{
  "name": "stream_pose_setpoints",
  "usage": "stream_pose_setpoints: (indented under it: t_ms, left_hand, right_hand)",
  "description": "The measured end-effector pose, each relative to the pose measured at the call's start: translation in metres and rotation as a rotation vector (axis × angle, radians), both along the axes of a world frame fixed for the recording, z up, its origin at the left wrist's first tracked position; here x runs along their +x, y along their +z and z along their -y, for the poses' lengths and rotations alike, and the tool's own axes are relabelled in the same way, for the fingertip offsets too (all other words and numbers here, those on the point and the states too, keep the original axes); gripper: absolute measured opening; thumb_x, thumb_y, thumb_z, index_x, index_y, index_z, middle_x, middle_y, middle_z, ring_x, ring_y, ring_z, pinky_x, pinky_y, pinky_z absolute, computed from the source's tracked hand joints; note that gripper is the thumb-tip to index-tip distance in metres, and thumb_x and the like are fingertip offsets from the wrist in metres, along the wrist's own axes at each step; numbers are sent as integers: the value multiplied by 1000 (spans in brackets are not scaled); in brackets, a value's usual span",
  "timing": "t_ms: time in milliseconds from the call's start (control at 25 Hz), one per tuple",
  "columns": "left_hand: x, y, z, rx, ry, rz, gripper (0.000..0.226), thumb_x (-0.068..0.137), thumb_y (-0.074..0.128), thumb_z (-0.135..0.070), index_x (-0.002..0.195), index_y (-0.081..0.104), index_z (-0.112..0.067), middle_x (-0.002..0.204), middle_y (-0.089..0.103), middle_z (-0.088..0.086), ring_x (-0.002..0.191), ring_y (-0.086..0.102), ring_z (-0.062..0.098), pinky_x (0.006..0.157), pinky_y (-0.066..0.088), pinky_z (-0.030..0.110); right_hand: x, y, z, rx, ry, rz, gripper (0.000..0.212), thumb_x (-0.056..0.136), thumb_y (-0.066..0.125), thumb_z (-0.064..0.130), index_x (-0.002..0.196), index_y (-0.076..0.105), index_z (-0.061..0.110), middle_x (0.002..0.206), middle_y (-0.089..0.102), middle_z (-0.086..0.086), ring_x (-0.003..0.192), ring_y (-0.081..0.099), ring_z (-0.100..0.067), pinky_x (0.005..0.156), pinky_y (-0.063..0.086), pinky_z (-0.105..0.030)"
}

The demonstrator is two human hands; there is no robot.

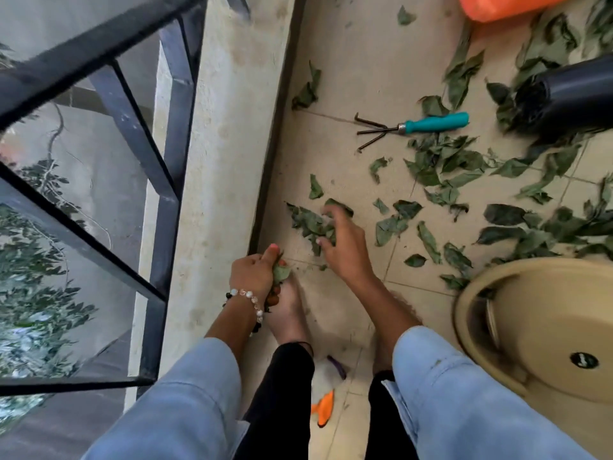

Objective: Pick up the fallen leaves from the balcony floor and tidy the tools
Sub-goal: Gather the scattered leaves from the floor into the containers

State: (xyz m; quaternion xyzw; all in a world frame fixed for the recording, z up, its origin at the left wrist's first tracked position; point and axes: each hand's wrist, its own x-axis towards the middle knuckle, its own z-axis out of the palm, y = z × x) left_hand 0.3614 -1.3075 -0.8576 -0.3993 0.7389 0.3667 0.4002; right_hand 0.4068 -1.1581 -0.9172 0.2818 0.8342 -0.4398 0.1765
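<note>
Head view: leaves gathered by hand on the balcony floor

Head camera looks down at dull green, curled and crumpled leaves [441, 167] strewn over the beige tiled floor [345, 81], thickest toward the right of the frame. Left hand [253, 273], at lower centre and wearing a beaded bracelet [248, 298], has its fingers clenched around a small wad of leaves [281, 272]. Right hand [345, 247], just beside it, has fingers spread and curled down onto a clump of leaves [310, 224] lying on the tiles; whether they grip it is unclear. A three-pronged hand rake [414, 126] with dark metal tines and a glossy teal handle lies on the floor at upper centre. A round beige plastic basin [481, 313] sits at lower right, a few leaves against its rim. Dark metal railing [166, 161] fills the left.
</note>
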Motion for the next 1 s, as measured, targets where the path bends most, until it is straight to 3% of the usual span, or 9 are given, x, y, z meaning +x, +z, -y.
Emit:
stream_pose_setpoints:
  t_ms: [160,240,320,440,600,720,840,920,1000]
  left_hand:
    - [4,3,-11,61,31,18,42,91,64,-34,65,56,-2,42,44,8,27,38,17,37,33,19]
    - [1,1,-14,77,40,8,41,91,64,-34,69,61,0,46,48,9,28,39,17,37,33,20]
    - [-3,-4,-12,48,27,-13,42,91,64,-35,72,65,2,42,52,4,27,40,14,35,34,19]
    - [-7,-11,-9,27,22,-35,42,92,63,-34,70,64,1,35,52,-7,25,41,10,32,36,18]
    - [-7,-10,-6,20,26,-31,43,91,63,-35,64,61,-2,35,52,-7,26,42,8,32,36,17]
    - [-6,-10,-8,9,16,-19,42,90,64,-37,69,67,-1,37,52,-2,28,44,11,34,39,19]
    - [-6,-15,-10,18,28,-17,42,90,64,-37,68,68,-2,40,54,0,28,44,13,36,40,21]
    - [-7,-18,-9,12,37,-25,42,90,63,-37,65,67,-3,42,54,3,29,43,15,37,39,22]
    - [-7,-22,-7,13,38,-31,43,91,63,-37,66,67,-3,42,55,4,29,43,16,38,39,22]
  right_hand:
    - [-10,-14,-19,64,-83,282,84,86,70,20,151,18,18,134,41,-19,122,42,-33,99,38,-36]
    - [-21,-26,-12,118,-14,357,92,80,73,39,150,17,19,139,28,-22,126,33,-38,102,37,-43]
    - [-27,-40,3,247,35,344,81,81,69,47,144,26,20,140,23,-21,124,30,-40,101,37,-44]
    - [-28,-51,12,311,155,237,48,90,62,29,131,44,14,136,32,-19,120,37,-37,98,37,-36]
    - [-34,-40,4,196,-9,64,25,87,63,8,110,60,0,125,45,-14,106,54,-28,84,39,-22]
    - [-50,-32,9,215,210,-23,25,83,65,2,107,58,2,151,26,-14,125,41,-30,95,42,-29]
    - [-56,-40,22,287,552,6,37,90,54,0,126,51,4,160,2,-6,136,21,-38,92,47,-35]
    - [-57,-47,27,293,629,34,40,94,45,3,134,46,6,160,6,-6,140,15,-39,95,46,-38]
    - [-55,-49,31,306,629,-28,39,91,51,0,129,51,3,149,30,-16,134,30,-38,91,47,-37]
